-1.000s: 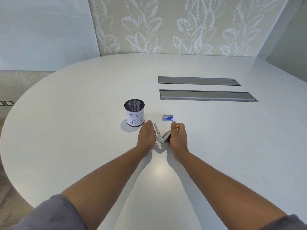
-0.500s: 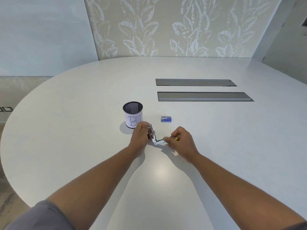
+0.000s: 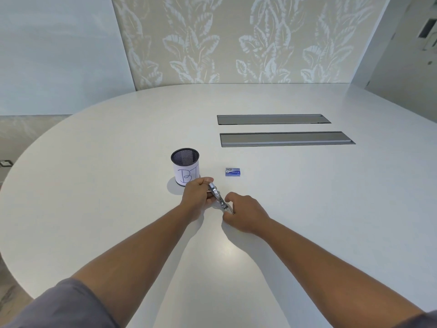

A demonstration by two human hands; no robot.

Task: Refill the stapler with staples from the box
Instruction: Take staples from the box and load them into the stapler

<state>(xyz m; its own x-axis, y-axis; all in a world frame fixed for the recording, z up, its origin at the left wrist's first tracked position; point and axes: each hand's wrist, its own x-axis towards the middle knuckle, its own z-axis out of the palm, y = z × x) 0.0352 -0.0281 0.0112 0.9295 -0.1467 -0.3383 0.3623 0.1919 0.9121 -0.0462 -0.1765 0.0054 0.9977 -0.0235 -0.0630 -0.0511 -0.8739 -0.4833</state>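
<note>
A small metal stapler (image 3: pixel 218 196) is held between both hands just above the white table (image 3: pixel 307 197). Its shiny underside with holes faces up and it slants from upper left to lower right. My left hand (image 3: pixel 196 197) grips its upper end. My right hand (image 3: pixel 243 215) pinches its lower end with fingertips. The blue staple box (image 3: pixel 233 172) lies shut on the table behind my hands, untouched.
A black mesh pen cup (image 3: pixel 185 166) with a paper label stands just behind my left hand. Two long grey cable hatches (image 3: pixel 283 138) are set into the table farther back. The table's rounded edge curves along the left.
The stapler was spread open in a V; its two halves have since come together. My left hand shifted left toward the cup and my right hand slid to the stapler's lower end.
</note>
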